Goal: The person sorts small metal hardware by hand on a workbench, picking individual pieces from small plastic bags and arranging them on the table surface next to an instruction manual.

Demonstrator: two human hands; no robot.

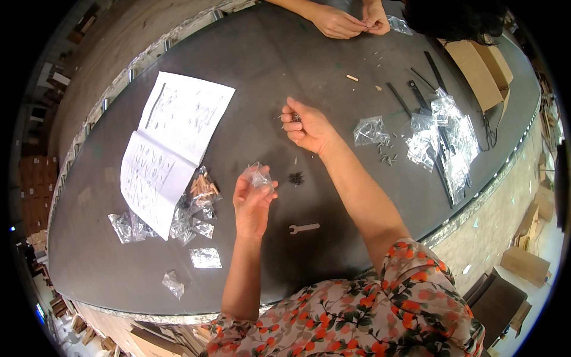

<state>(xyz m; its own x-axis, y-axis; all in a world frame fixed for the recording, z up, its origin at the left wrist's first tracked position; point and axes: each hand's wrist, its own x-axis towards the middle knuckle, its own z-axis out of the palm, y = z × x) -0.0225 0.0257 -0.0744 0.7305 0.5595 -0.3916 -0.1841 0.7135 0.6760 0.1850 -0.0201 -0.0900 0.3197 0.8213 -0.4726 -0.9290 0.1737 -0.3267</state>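
Observation:
A small clear plastic bag (258, 176) is pinched in my left hand (253, 202), above the dark table. My right hand (308, 128) is raised farther off, its fingers curled around small metallic pieces, perhaps screws, that are mostly hidden. Between and below my hands lies a little heap of dark screws (295, 178). Closer to me rests a flat open-ended wrench (304, 228). An open instruction booklet (172, 140) lies to the left, partly over several clear bags; one bag of wooden dowels (204, 186) sticks out at its right edge.
At the right, clear bags (443, 131) lie over long black bars (429, 71), with an open cardboard box (476, 71) behind. Loose small metal parts (388, 157) lie beside another bag (370, 130). Across the table, another person's hands (351, 22) meet, fingertips together. A single dowel (352, 78) lies nearer.

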